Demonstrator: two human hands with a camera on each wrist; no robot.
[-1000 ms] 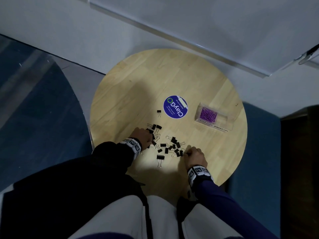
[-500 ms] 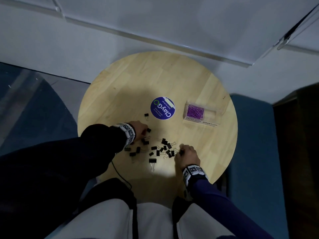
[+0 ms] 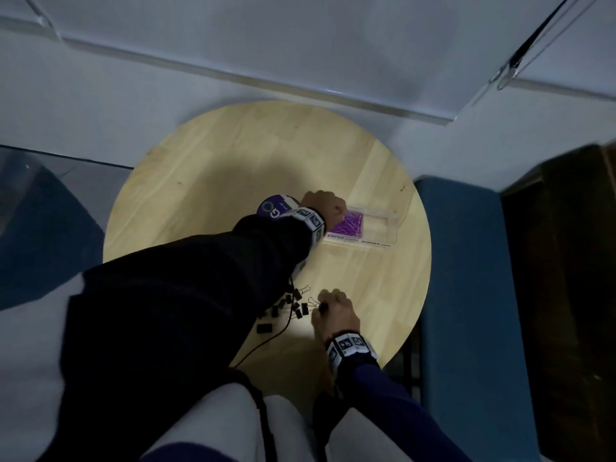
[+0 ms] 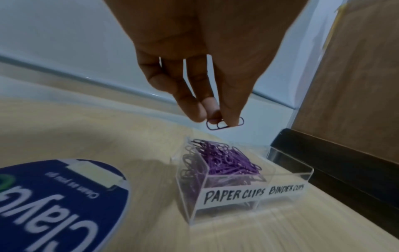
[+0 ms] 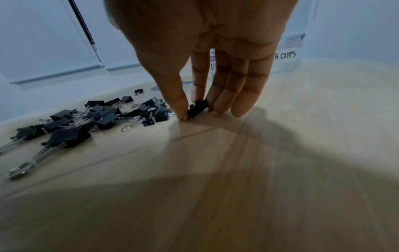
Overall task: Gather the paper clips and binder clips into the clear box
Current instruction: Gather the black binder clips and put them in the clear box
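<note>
The far half of the round table (image 3: pixel 233 155) is left bare and open to a reach. Near the right edge, the clear box (image 3: pixel 380 225) is approached from above by the left hand (image 3: pixel 325 206), and its left compartment is heaped with purple paper clips (image 4: pixel 224 163). The right compartment appears unfilled, though glare blurs it. By the near edge, the way is cluttered by scattered binder clips (image 5: pixel 86 119); bare wood lies right of the right hand (image 3: pixel 335 311).

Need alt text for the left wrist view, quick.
Left hand pinches a purple paper clip above the clear box, whose "PAPER CLIPS" section holds purple clips; its "BINDER CLIPS" section looks empty. A blue round sticker lies nearby.
</note>
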